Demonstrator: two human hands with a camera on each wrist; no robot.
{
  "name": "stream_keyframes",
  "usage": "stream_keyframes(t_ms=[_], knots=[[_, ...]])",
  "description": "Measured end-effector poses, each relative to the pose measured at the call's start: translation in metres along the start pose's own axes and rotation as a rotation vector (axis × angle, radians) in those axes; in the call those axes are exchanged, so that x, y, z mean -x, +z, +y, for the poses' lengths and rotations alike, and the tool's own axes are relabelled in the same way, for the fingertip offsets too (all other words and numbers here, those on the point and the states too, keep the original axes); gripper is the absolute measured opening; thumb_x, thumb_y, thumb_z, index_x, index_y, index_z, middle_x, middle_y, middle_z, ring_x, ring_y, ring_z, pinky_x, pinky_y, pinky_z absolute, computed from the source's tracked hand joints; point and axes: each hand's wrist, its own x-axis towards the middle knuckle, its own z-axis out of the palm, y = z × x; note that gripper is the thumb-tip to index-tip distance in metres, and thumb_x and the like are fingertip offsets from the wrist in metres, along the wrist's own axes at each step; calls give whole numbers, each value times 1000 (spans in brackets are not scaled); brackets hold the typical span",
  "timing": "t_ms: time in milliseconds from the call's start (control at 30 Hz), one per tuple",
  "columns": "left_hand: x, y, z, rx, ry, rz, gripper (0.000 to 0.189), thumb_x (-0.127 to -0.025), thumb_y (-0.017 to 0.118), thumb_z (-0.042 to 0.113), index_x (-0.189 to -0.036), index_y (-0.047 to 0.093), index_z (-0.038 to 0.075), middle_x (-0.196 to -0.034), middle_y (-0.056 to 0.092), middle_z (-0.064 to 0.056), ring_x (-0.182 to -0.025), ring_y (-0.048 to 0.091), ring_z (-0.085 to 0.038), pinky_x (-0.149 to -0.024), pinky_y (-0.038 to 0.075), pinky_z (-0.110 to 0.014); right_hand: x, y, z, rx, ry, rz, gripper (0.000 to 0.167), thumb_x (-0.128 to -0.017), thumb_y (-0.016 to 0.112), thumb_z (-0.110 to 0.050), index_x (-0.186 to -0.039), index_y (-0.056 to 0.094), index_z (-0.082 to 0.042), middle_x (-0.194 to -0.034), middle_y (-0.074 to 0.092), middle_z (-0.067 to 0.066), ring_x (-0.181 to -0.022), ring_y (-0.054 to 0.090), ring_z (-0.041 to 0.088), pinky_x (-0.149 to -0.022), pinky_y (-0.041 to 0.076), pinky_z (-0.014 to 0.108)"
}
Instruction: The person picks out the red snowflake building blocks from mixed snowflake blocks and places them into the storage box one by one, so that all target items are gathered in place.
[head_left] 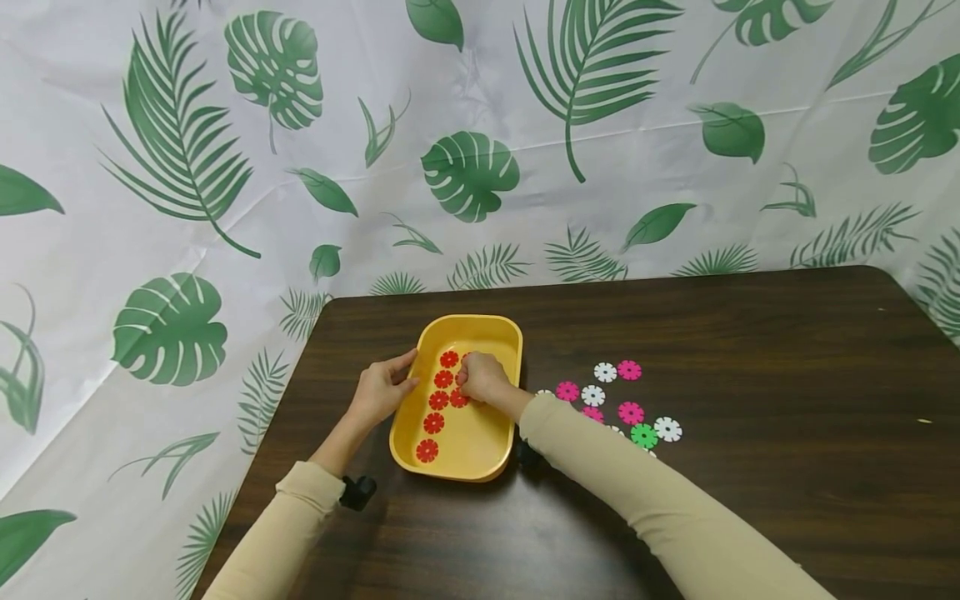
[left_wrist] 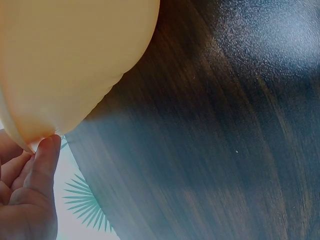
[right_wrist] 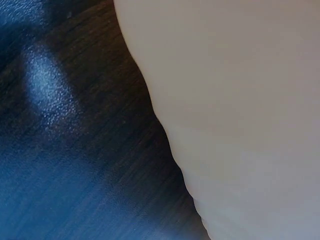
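A yellow plastic tray (head_left: 480,450) lies on the dark table. My left hand (head_left: 377,390) holds its left rim, thumb and fingers on either side; the left wrist view shows these fingers (left_wrist: 46,155) pinching the tray edge (left_wrist: 30,142). Inside, red notched discs (head_left: 433,423) form a column along the left side, with a second, shorter column beside it. My right hand (head_left: 483,379) reaches in over the second column, fingers bent downward among the discs, one red disc (head_left: 459,397) just below them. Its fingertips are hidden, and I cannot tell whether they pinch a disc.
Right of the tray lie loose notched discs: several white (head_left: 667,429), several pink (head_left: 630,412) and a green one (head_left: 643,435), some partly behind the right sleeve (head_left: 600,458). A leaf-patterned white cloth (head_left: 465,242) hangs behind the table's back edge and along its left side.
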Motion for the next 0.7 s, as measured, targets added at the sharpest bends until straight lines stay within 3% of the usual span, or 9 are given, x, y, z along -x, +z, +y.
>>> stream_keyframes(t_ms=[700], knots=[[-1,2,-1,4,-5,0,51,-90,60,1,-139,46,5,-136,50,-20,-111,60,-33,-80,56,-37,3,0,-1,-7,9,12,26,-83,67,2,-64,51,-7,-61,49,3,-44,46,11,-37,40,17]])
